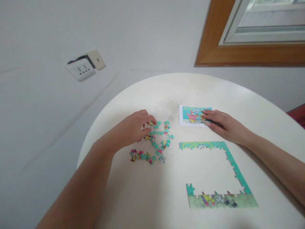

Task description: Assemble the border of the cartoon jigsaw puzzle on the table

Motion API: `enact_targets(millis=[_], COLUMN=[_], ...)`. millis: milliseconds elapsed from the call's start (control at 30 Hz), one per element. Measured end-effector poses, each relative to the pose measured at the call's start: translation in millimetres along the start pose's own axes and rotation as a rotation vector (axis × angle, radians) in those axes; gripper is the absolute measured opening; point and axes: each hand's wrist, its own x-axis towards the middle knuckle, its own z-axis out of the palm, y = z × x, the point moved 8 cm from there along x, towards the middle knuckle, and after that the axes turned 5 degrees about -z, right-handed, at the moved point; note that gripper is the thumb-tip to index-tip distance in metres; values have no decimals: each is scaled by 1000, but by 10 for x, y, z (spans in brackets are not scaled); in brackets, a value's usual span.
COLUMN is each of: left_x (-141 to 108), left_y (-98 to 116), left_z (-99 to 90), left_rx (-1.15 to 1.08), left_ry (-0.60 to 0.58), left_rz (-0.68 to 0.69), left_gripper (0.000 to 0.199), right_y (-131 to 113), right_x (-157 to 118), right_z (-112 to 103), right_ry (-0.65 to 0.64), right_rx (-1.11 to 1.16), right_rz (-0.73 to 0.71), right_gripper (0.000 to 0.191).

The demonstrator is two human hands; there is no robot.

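Observation:
On the left of the table, my left hand [133, 128] reaches over a scatter of loose jigsaw puzzle pieces [160, 133], teal, pink and yellow. Its fingers are curled with a gap between thumb and forefinger, and some pieces lie right at the fingertips. My right hand [225, 125] rests with its fingers stretched out over the right part of a reference picture [192, 116] of cartoon figures, hiding that part. Below it lies a partly joined puzzle border [234, 170], with top, right and bottom sides linked and a gap on the left side.
The round white table [140, 197] stands against a pale wall. A wall socket [83, 68] with a loose-looking cover is at the upper left. A wooden window frame [212, 52] fills the upper right, and something red [297, 114] shows beyond the table's right edge.

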Motion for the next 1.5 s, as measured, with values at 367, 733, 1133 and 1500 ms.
enact_targets(millis=[367,733,1133,1500], left_x=[-35,-41,24,105], left_y=[-75,-148,-60,-2], left_z=[32,-27,9,147], left_rx=[48,51,58,167], left_ry=[-75,-50,34,49], left_rz=[4,-80,-24,-26], left_gripper=[24,26,22,18], right_y=[-2,19,22,8], right_x=[-14,-29,-37,-24], right_z=[3,13,18,10], right_ry=[7,15,3,3], right_rx=[3,9,-5,-1], right_rz=[5,-11,-15,-10], right_gripper=[39,39,38,39])
